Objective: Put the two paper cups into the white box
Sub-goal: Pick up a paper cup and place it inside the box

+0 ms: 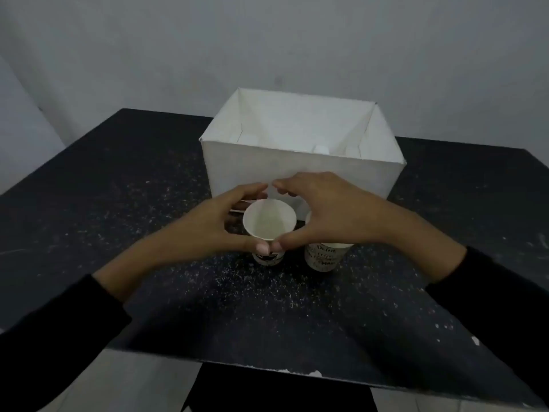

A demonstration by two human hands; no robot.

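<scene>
Two white paper cups with dark print stand upright on the black table, just in front of the white box (pixel 300 171). The left cup (pixel 269 223) is open-topped and empty. My left hand (pixel 208 224) and my right hand (pixel 329 215) curve around its rim from either side, thumbs meeting at its near side and fingertips nearly touching behind it. The right cup (pixel 323 257) is mostly hidden under my right hand; only its lower printed wall shows. The box is open at the top, with a few small white objects inside.
The black speckled table (pixel 118 203) extends left and right of the box. Its near edge (pixel 237 361) runs just below my forearms. A grey wall stands close behind the box.
</scene>
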